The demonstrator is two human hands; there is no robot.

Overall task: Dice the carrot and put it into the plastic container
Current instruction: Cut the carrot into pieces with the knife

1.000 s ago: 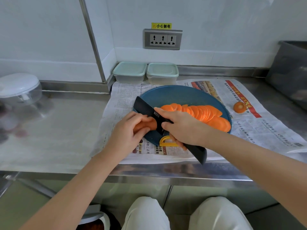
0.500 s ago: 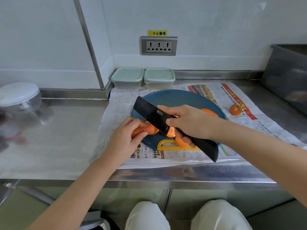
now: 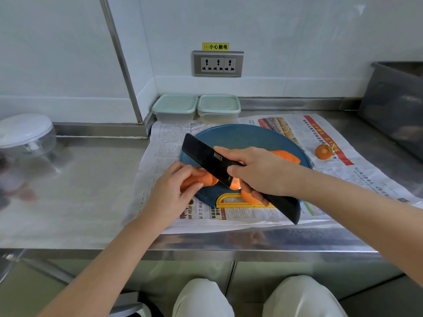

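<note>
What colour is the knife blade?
Black. The knife blade shows best in the head view.

Person, one. Left hand (image 3: pixel 174 191) and right hand (image 3: pixel 258 172): bare, as are both forearms (image 3: pixel 357 202). Trousers (image 3: pixel 203 298): off-white, plain cloth (only the knees show).

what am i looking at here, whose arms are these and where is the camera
No machine here: these are a person's two bare arms. The camera is worn on the person's head and looks forward and down, so you see the arms from above. On the steel counter lies a newspaper, and on it a round blue board with carrot slices. The left hand holds a carrot piece; the right hand grips a black knife. A carrot end lies apart on the newspaper. Two lidded plastic containers stand by the wall.
</note>
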